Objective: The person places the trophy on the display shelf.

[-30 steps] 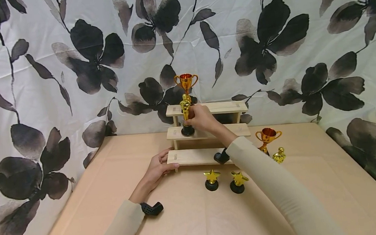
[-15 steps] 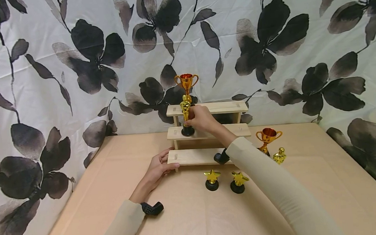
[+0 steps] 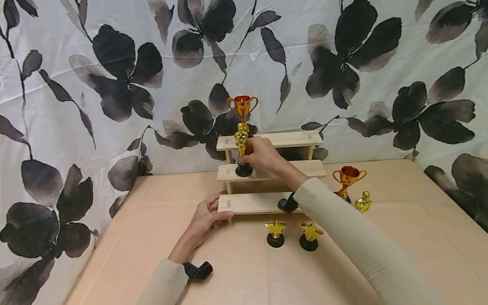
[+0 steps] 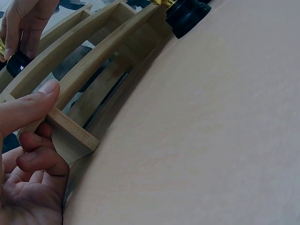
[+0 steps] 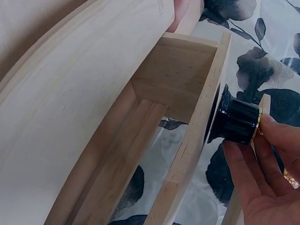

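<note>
While gripped by right hand (image 3: 262, 154): gold statuette (image 3: 241, 145), middle shelf (image 3: 306, 168).

Shelf (image 3: 272, 172): pale bare wood, matt, grain showing.
Statuette (image 3: 241, 143): shiny gold-coloured plastic.
Statuette base (image 5: 234, 122): glossy black plastic, ribbed.
Cup (image 3: 242, 106) at 12 o'clock: gleaming orange-gold finish.
Star trophies (image 3: 275, 233): glossy gold tops, black bases.
Table cover (image 3: 256, 287): smooth matt beige sheet.
Backdrop (image 3: 90, 88): creased printed cloth.
Sleeves (image 3: 356, 239): soft matt cream knit.

Fingers (image 5: 243, 173) around black trophy base (image 5: 234, 123)
</note>
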